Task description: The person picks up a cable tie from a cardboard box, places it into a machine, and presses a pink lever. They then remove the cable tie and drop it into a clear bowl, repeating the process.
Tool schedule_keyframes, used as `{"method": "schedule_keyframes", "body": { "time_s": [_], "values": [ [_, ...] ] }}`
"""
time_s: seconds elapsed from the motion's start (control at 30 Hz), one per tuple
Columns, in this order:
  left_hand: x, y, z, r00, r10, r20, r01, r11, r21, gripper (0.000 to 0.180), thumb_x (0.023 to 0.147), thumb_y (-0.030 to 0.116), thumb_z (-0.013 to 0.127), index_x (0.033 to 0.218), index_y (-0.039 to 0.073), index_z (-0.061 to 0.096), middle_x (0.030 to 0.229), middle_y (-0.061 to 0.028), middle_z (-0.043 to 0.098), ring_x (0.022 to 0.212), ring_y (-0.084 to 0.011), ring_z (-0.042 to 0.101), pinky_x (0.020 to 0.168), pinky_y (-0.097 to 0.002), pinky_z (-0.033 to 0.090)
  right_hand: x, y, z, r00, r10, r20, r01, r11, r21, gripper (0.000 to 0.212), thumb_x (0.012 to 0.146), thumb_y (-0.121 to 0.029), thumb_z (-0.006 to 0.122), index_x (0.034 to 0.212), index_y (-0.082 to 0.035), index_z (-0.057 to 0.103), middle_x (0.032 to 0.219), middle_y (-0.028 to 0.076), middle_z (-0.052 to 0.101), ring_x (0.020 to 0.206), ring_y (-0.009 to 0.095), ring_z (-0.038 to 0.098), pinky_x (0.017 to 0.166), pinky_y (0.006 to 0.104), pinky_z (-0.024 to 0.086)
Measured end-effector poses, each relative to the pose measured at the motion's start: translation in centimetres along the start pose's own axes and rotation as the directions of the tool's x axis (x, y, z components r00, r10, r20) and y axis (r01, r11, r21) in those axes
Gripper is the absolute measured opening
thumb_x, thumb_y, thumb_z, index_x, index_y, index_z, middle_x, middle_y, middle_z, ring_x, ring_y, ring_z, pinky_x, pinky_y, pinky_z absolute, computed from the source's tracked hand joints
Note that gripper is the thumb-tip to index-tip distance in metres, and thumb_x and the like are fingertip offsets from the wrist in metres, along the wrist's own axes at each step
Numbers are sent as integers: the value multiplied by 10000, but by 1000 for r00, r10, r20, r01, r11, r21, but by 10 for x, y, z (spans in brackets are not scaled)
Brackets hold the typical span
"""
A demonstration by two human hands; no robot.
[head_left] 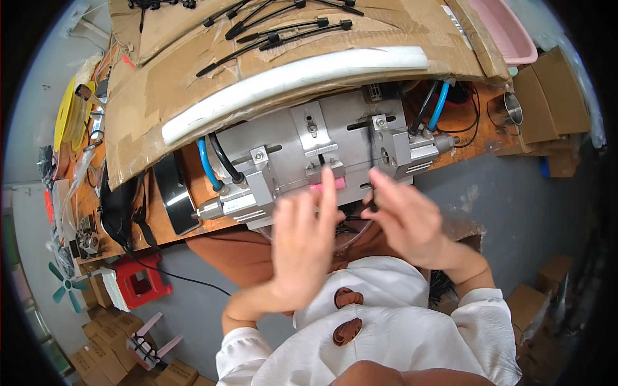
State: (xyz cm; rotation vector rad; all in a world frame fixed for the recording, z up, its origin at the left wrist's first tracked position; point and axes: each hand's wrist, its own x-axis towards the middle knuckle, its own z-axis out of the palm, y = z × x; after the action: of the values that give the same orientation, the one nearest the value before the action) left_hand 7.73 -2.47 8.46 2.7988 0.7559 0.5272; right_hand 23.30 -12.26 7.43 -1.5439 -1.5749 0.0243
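1. Head view: the left hand (299,241), blurred, is raised in front of the metal clamping fixture (351,145), its index finger pointing up beside the small pink piece (336,184); whether it grips anything I cannot tell
2. The right hand (411,225) has thumb and fingers drawn narrow, pinching a slim black piece (371,201) too blurred to identify further
3. The pink piece sits at the fixture's front middle, between the two hands
4. Blue air hoses (440,106) and black ones run to both sides of the fixture, which stands on a wooden workbench (193,174)
5. Behind it, a white foam strip (296,83) edges a cardboard sheet (148,122) bearing knob-ended black rods (235,58)
6. A glossy black smartphone (177,193) lies left of the fixture; a metal cup (508,109) is at right
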Motion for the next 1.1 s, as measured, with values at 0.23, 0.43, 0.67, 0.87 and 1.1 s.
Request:
{"method": "schedule_keyframes", "body": {
  "time_s": [0.23,0.43,0.67,0.87,1.1],
  "values": [
    [145,-112,-57,894,87,-439,-44,993,107,214,863,-20,537,1047,67,604,980,-145,576,936,-342,528,826,-408,423,-23,-1,53,989,40,144,-40,999,-1,657,714,-12,719,1321,56,476,636,55,434,573,198,460,537,332,414],
    [198,-173,-67,911,191,-366,-141,977,161,246,871,-27,527,1057,106,619,992,-121,597,945,-289,577,817,-378,459,-19,-2,50,984,79,157,-63,993,-102,667,716,-46,733,1333,5,484,628,39,427,580,175,477,518,311,424],
    [222,-186,-51,957,254,-140,-252,967,28,212,830,-17,601,1027,49,555,945,-109,610,768,-245,578,704,-328,472,38,-6,-4,981,-109,158,145,960,-238,378,705,-137,724,1066,-50,651,680,14,520,584,159,507,481,276,418],
    [204,-196,-61,978,151,-147,-157,987,-30,189,824,-43,587,994,38,569,827,-99,609,745,-215,566,687,-330,457,184,52,-17,909,-405,98,377,698,-609,95,777,-23,591,865,-54,608,755,47,590,703,201,622,548,309,480],
    [119,-156,-77,932,-8,-363,-8,999,-43,446,824,-47,594,1249,81,553,824,-46,500,699,-163,460,659,-260,414,257,85,18,843,-474,256,524,613,-591,112,745,-52,514,814,16,570,827,165,574,900,317,558,750,393,471]
  ]
}}
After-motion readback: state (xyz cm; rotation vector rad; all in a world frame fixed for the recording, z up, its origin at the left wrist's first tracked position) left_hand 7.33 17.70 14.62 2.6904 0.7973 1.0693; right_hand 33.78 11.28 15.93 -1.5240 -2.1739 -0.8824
